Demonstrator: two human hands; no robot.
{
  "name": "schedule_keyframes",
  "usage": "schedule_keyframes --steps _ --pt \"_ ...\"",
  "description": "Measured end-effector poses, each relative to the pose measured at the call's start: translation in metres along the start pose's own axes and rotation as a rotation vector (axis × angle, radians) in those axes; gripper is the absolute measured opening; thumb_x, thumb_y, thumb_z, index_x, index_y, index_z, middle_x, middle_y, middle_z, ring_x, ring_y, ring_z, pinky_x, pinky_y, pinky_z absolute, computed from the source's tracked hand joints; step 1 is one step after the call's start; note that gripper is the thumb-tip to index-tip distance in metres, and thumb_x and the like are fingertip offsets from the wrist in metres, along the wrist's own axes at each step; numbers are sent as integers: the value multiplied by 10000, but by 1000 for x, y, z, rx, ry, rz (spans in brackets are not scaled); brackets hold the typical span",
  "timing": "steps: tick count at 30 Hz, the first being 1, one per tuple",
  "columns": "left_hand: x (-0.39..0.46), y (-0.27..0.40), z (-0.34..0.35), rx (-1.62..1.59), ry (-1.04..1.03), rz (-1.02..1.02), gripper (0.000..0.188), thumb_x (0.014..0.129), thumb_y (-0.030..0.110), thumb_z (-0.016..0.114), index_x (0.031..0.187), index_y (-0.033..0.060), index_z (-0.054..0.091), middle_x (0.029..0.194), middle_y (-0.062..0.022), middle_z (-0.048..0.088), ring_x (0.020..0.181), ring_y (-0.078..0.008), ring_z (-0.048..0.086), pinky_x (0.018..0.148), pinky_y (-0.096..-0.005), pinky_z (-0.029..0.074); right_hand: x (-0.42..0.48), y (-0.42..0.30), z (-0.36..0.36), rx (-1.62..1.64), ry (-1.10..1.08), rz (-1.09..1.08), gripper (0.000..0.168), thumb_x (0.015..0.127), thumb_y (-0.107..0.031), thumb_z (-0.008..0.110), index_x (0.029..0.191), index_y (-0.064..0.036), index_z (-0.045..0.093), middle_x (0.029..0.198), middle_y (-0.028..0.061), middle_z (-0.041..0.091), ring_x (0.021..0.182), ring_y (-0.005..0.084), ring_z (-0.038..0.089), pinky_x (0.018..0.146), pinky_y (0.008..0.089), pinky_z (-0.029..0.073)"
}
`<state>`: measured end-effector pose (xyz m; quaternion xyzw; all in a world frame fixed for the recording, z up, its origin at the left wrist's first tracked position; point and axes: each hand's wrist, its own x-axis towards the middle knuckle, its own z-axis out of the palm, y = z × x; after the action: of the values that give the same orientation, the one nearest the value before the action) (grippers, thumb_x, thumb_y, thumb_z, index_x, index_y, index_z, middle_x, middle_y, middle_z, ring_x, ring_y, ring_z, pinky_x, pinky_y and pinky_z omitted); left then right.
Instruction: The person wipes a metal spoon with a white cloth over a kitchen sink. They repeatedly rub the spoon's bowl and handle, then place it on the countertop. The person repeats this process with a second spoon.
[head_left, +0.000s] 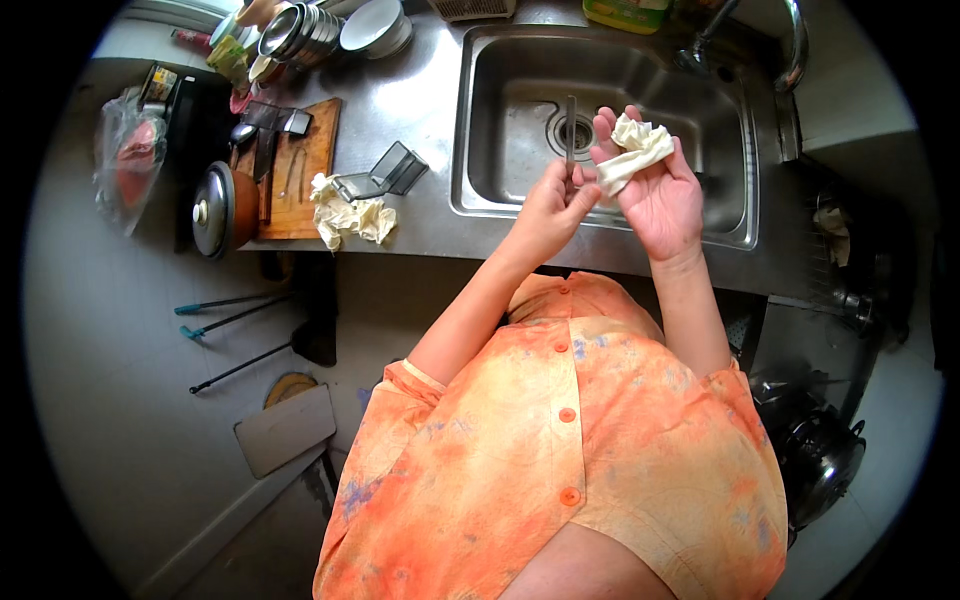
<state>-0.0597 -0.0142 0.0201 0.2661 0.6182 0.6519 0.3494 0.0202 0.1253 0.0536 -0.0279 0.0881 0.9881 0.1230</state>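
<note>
Over the front part of the stainless steel sink (517, 67), my left hand (555, 206) is closed on a narrow, flat strip (571, 124) that points up toward the drain; its material is unclear. My right hand (660, 199) is turned palm up with a crumpled cream cloth (637, 150) lying across its palm and fingers. The left fingertips are close to the cloth's lower edge; whether they pinch it cannot be told. Left of the sink, an opened dark translucent plastic case (386, 172) rests beside another crumpled cream cloth (352, 214) on the counter.
A wooden cutting board (304, 165) holds a dark-handled utensil and thin metal tools. Beside it stands a lidded brown pot (232, 210). Stacked metal bowls (300, 34) and white bowls (375, 26) are at the back left. A faucet (697, 52) rises behind the sink's right side.
</note>
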Motion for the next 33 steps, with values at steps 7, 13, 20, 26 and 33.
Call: schedule_keyframes --steps 7,13,20,26,33 --pt "-4 7 0 -160 -7 -50 241 883 73 611 905 73 371 839 -10 492 684 -42 466 598 -184 393 -14 -10 15 -230 -98 -105 544 950 -380 436 1362 -31 362 1431 218 317 1332 354 304 1078 503 285" --pt "-7 26 2 -134 -40 -190 236 939 173 525 1097 17 446 738 19 458 560 -42 378 495 -199 296 -7 -51 -22 -1135 511 -373 423 954 -285 472 1299 -41 454 1355 168 427 1276 265 388 1042 427 315" --pt "-5 28 -4 -410 -48 -252 221 903 155 573 1069 38 483 803 5 508 618 -51 425 525 -201 340 -40 -15 -36 -1579 369 -20 297 917 -261 578 1062 -5 618 931 56 633 902 119 562 819 238 423" --pt "-5 38 2 -160 20 -178 204 909 129 573 1060 20 490 838 -7 533 606 -45 445 523 -204 365 -31 24 -24 -1899 198 -382 281 931 -261 560 907 1 657 769 34 634 687 91 551 608 277 421" --pt "-8 34 -3 -46 97 -44 195 898 137 590 1034 30 501 798 6 531 608 -36 453 522 -184 377 -38 20 -13 -1481 276 -410 248 960 -220 500 945 -10 630 860 46 655 780 120 620 686 273 489"
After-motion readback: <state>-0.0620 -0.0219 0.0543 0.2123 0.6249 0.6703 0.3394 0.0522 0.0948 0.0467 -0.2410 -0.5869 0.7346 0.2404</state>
